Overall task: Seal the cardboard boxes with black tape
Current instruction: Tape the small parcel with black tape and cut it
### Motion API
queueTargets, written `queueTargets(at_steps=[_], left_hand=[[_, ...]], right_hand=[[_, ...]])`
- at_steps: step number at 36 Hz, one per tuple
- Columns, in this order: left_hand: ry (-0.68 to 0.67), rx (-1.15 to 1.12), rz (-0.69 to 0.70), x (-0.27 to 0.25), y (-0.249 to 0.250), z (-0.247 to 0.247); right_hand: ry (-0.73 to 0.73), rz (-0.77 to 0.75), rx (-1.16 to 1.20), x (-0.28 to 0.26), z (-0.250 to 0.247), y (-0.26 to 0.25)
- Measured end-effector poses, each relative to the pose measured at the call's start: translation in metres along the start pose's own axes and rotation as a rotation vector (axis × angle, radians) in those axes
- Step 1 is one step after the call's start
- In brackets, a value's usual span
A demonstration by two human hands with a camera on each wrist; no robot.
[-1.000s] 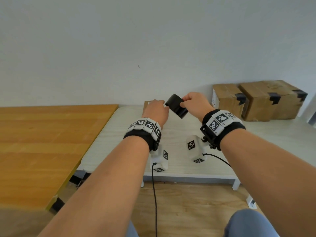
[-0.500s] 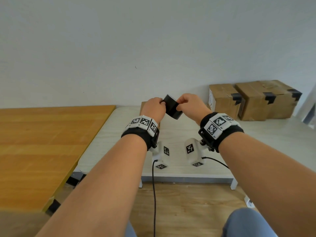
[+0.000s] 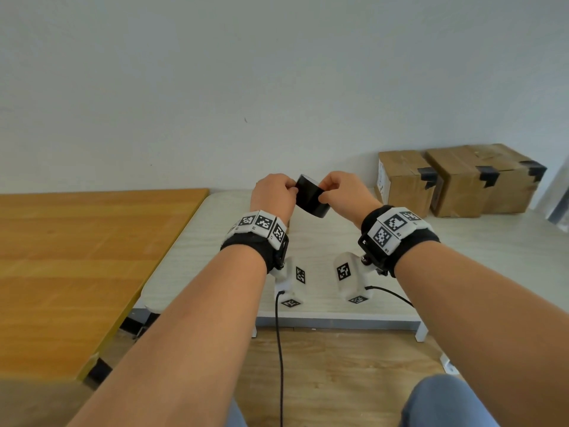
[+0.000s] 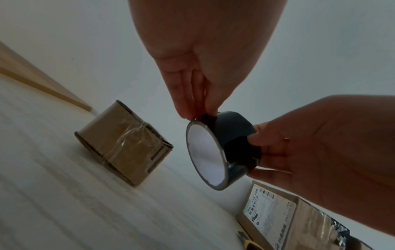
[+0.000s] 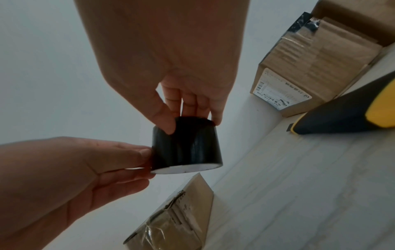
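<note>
Your left hand (image 3: 271, 195) pinches the rim of the black tape roll (image 3: 311, 198) with its fingertips, and your right hand (image 3: 345, 192) grips the roll's other side, holding it in the air above the white table (image 3: 462, 257). A small cardboard box (image 4: 124, 145) sits below on the table. The nearest taped box (image 3: 406, 183) by the wall carries a white shipping label (image 4: 269, 209), its print too small to read.

A roll of black tape (image 3: 311, 200) is hanging tilted in mid-air above the pale table (image 3: 462, 266), its white core showing. A small cardboard box (image 4: 125, 146) is sitting beneath it, wrapped in clear film, while three boxes (image 3: 458, 180) with black-taped edges are lining the wall.
</note>
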State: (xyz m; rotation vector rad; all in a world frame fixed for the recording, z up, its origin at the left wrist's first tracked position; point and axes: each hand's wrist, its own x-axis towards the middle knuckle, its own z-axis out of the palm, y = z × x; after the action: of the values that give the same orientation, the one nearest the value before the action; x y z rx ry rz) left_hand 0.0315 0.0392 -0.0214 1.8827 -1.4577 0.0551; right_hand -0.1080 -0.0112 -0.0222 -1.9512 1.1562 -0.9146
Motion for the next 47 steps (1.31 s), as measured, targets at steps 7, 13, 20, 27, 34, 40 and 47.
queueTargets(at_steps=[7,13,20,27,34,40,47], left_hand=[[0.021,-0.009,-0.058,0.0,0.0,-0.002],[0.017,0.026,-0.083,-0.003,0.002,0.0],[-0.061,0.102,-0.068,-0.003,0.011,-0.003],[-0.11,0.185,-0.046,-0.005,0.012,0.0],[-0.178,0.187,-0.034,-0.005,0.013,0.003],[-0.159,0.167,-0.031,-0.004,0.012,0.006],[-0.176,0.127,-0.056,-0.002,0.01,0.007]], right_hand=[[-0.028,-0.01,0.011,-0.001,0.0,-0.002],[-0.051,-0.012,0.013,-0.002,0.0,-0.005],[-0.099,-0.023,-0.016,-0.004,-0.002,-0.005],[-0.147,-0.034,-0.057,-0.007,-0.006,-0.004],[-0.128,-0.038,-0.079,-0.007,-0.007,0.0],[-0.107,-0.032,-0.05,-0.008,-0.007,0.002],[-0.096,-0.01,-0.013,-0.008,-0.005,0.004]])
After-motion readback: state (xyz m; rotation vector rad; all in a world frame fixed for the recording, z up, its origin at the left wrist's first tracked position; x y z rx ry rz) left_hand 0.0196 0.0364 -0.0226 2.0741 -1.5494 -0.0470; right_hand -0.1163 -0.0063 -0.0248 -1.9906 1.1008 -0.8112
